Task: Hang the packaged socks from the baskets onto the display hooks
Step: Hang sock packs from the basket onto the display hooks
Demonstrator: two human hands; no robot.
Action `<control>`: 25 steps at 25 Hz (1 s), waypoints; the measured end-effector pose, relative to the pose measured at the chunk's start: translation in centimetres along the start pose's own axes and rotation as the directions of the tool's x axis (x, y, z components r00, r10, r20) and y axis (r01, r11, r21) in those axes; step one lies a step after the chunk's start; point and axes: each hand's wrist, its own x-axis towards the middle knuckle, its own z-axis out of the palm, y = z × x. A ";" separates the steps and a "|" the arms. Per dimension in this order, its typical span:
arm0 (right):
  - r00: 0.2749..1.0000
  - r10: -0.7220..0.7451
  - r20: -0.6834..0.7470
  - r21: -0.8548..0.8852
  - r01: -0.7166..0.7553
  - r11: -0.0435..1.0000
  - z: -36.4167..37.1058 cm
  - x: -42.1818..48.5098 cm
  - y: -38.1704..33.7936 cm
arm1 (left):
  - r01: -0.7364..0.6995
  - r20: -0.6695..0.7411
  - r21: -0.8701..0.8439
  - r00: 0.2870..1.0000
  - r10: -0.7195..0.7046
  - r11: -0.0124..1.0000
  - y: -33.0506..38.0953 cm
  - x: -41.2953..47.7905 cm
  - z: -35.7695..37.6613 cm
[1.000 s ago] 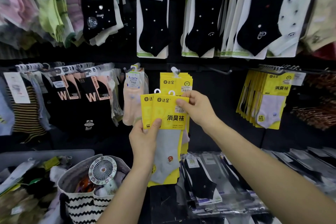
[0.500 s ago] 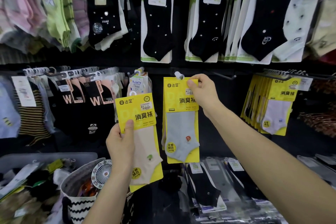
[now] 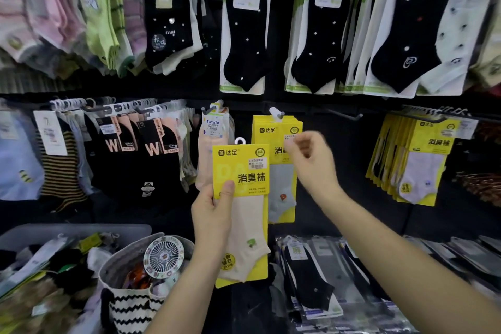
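Pack (image 3: 244, 171) "消臭袜", yellow | left hand (image 3: 213, 215) holds it | right hand (image 3: 311, 163) loose, empty

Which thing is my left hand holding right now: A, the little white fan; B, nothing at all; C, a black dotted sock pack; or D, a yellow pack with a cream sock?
D: the left hand grips the yellow pack with the cream sock at the card's lower left corner, thumb on its front.

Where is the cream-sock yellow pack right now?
Head view, centre: the cream-sock pack is in the left hand, off the hook, overlapping the hung yellow packs from their left.
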 end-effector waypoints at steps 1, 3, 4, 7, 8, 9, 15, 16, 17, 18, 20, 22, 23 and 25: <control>0.994 0.012 0.107 0.017 -0.014 1.000 0.3 -1.1 0.0 | 0.002 0.020 -0.012 1.000 -0.002 1.000 0.0 -0.1 0.5; 0.962 0.080 0.263 0.032 -0.092 0.995 0.7 -2.8 0.2 | 0.026 0.071 -0.029 0.997 -0.024 0.999 0.1 -0.5 1.5; 0.953 0.116 0.279 0.061 -0.138 0.989 0.7 -3.2 0.3 | 0.037 0.093 -0.040 0.995 -0.033 0.999 0.2 -0.8 2.0; 0.953 0.222 0.205 0.209 -0.264 0.942 -0.5 -2.3 -0.3 | 0.025 0.155 -0.054 0.988 -0.016 0.998 0.2 -1.3 3.0; 0.954 0.228 0.194 0.211 -0.268 0.940 -1.0 -1.6 -0.7 | 0.018 0.180 -0.043 0.984 -0.010 0.999 0.1 -1.4 3.2; 0.954 0.220 0.203 0.178 -0.257 0.950 -1.4 -0.9 -1.0 | 0.020 0.199 -0.032 0.980 -0.014 0.999 0.0 -1.3 3.3; 0.922 0.183 0.341 -0.043 -0.179 0.983 -2.2 0.7 -2.5 | 0.055 0.261 -0.021 0.964 -0.048 0.998 -0.7 -0.8 3.2; 0.928 0.176 0.329 -0.069 -0.162 0.984 -2.3 1.0 -2.7 | 0.050 0.264 -0.013 0.963 -0.045 0.999 -0.8 -0.7 3.2; 0.938 0.175 0.300 -0.084 -0.157 0.984 -2.3 1.4 -2.8 | 0.041 0.263 -0.001 0.964 -0.040 0.999 -1.0 -0.6 3.1; 0.949 0.181 0.258 -0.085 -0.164 0.983 -2.4 1.8 -3.0 | 0.037 0.260 0.008 0.965 -0.038 0.999 -1.3 -0.6 3.1; 0.966 0.195 0.172 -0.062 -0.187 0.980 -2.5 2.8 -3.4 | 0.070 0.252 -0.012 0.966 -0.065 0.997 -1.7 -0.4 3.2; 0.983 0.157 0.098 -0.100 -0.147 0.984 -2.5 4.0 -3.9 | 0.126 0.258 -0.033 0.959 -0.113 0.991 -2.1 -0.4 3.2; 0.990 0.123 0.073 -0.134 -0.112 0.985 -2.4 4.6 -4.2 | 0.141 0.262 -0.033 0.957 -0.128 0.989 -2.2 -0.3 3.2; 0.996 0.076 0.049 -0.177 -0.066 0.982 -1.9 5.8 -4.7 | 0.152 0.264 -0.024 0.954 -0.140 0.988 -2.5 -0.2 3.0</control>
